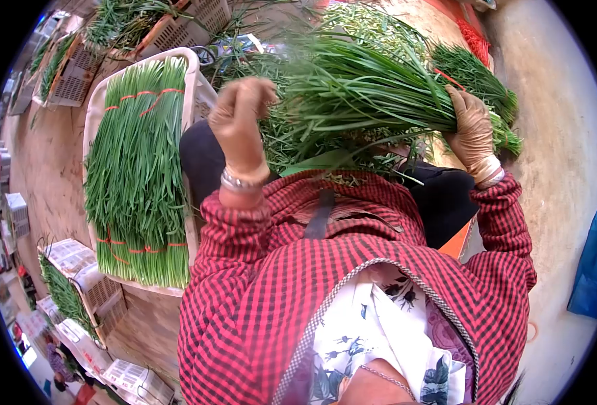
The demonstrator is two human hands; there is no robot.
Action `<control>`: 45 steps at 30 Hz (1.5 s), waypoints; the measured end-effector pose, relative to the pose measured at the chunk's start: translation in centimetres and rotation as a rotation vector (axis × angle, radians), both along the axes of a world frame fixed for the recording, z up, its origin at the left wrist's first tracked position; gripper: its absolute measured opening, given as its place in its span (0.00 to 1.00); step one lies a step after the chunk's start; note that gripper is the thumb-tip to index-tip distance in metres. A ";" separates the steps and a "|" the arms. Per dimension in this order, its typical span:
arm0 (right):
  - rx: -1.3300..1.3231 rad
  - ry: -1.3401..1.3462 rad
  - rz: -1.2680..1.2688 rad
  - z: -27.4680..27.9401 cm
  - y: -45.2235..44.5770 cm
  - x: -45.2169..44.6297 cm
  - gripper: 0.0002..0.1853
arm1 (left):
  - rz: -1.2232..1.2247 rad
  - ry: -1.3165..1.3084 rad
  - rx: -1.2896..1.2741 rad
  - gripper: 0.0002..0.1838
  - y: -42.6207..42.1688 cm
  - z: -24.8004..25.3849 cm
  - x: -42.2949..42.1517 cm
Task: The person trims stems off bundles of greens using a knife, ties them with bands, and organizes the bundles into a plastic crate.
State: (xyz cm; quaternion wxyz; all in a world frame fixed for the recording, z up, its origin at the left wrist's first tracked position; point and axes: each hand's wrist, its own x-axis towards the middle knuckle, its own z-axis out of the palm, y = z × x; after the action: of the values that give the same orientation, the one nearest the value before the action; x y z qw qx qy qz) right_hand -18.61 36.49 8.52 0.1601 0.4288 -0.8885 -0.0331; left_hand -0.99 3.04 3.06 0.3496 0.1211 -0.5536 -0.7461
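Note:
My right hand, in a tan glove, is wrapped round the stem end of a loose bunch of garlic chives. The long green leaves spread leftward over my lap, blurred at their tips. A red tie shows near the held end. My left hand, gloved too, is raised left of the leaf tips. Its fingers are curled together, and I cannot make out whether anything is in them. Loose leaves and trimmings lie below the bunch.
At left stands a pale crate packed with chives tied in red bands. Tied bunches and red ties lie at upper right, beside pale trimmings. More crates stand further left. A blue object is at far right.

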 end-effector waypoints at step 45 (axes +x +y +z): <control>-0.591 -1.170 -0.006 -3.0 -13.7 7.8 0.11 | -0.331 -0.418 0.875 0.19 8.0 -8.7 -1.3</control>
State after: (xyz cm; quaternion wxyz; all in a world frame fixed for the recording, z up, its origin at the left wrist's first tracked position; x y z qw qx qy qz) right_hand -10.77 22.79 5.47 -0.2384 0.3114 -0.8018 0.4508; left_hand -2.31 11.01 -5.60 0.0253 0.3133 -0.2593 -0.9132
